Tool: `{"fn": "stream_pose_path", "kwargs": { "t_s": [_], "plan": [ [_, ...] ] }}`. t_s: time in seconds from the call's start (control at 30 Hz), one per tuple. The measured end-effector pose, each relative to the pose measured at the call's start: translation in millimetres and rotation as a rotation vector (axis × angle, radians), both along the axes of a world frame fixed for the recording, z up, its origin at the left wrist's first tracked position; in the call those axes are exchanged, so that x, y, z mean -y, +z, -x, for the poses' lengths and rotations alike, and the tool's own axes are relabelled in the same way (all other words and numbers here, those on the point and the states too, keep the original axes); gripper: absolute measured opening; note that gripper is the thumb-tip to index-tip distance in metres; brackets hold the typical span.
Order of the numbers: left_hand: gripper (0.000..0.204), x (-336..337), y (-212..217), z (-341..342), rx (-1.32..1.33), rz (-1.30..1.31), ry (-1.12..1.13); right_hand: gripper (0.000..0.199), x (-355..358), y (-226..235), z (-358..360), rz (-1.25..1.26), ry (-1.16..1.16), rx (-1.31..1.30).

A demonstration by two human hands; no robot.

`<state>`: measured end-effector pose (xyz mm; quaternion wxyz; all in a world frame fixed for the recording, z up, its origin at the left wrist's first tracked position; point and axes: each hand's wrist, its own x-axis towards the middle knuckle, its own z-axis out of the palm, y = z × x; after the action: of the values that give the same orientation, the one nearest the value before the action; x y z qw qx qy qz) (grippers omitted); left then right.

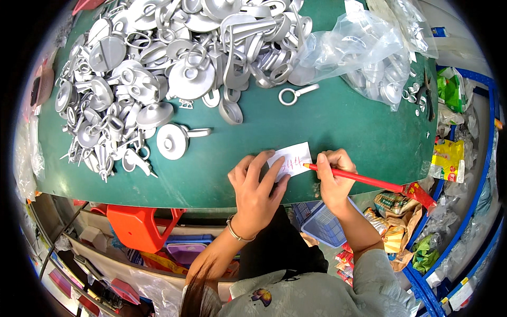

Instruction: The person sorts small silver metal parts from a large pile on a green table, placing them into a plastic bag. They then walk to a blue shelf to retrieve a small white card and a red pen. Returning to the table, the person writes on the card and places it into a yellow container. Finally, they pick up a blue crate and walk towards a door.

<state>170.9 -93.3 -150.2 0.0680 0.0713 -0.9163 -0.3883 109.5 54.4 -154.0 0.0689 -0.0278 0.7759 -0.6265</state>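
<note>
Near the front edge of the green table (369, 129) lies a small white paper slip (298, 150) with red handwriting on it. My left hand (254, 193) rests on the slip's left and lower part, fingers spread, pressing it against the tabletop. In my right hand (335, 182) is a long red pencil (375, 183), gripped near its point and slanting down to the right. Its tip touches the slip's right side, beside the red marks. Beyond my hands lies a single grey ring-ended part (298, 94).
Grey metal-looking parts (191, 78) form a large heap across the far left. Clear plastic bags (354, 47) with parts inside lie at the far right, near small pieces and a dark tool (429, 98). Below the edge are a red stool (134, 227) and a blue basket (330, 224).
</note>
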Motion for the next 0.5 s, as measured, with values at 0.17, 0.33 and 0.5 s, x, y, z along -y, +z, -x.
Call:
{"fn": "stream_pose_path", "kwargs": {
  "t_s": [0.17, 0.33, 0.5],
  "plan": [
    [0.044, -5.2, -5.4, 3.5, -0.008, 0.067, -0.013, 0.021, 0.1, -6.8, 3.0, -0.006, 0.0, -0.119],
    [0.044, -4.9, -6.0, 3.7, -0.006, 0.052, 0.002, 0.019, -3.9, -8.8, 0.0, -0.002, 0.092, -0.14],
    [0.042, -3.8, -5.9, 4.5, -0.017, 0.056, 0.005, 0.019, -3.3, -5.2, 2.1, -0.116, 0.143, -0.174]
  ]
}}
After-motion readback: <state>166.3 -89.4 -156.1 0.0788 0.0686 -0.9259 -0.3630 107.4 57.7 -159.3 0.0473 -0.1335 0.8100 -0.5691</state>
